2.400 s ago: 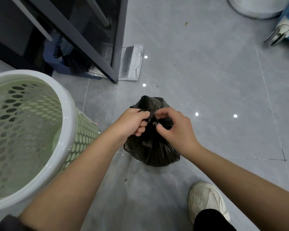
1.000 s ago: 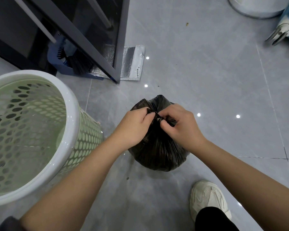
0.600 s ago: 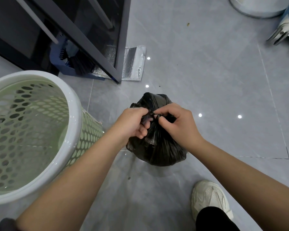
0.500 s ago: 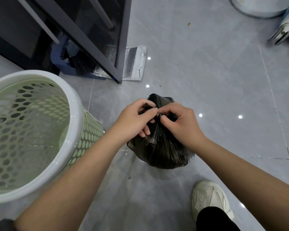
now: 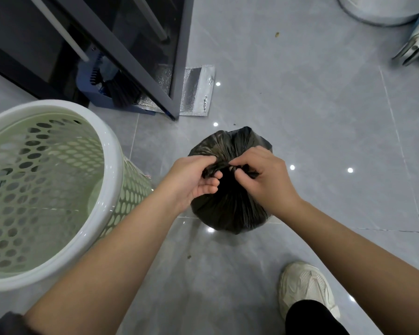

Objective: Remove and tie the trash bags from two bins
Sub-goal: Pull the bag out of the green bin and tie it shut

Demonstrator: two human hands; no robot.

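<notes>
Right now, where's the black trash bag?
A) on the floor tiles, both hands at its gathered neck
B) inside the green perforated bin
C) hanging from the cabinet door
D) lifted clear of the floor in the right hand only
A: the black trash bag sits on the grey floor beside the green perforated bin, with the left hand and right hand both pinching its twisted neck.
</notes>
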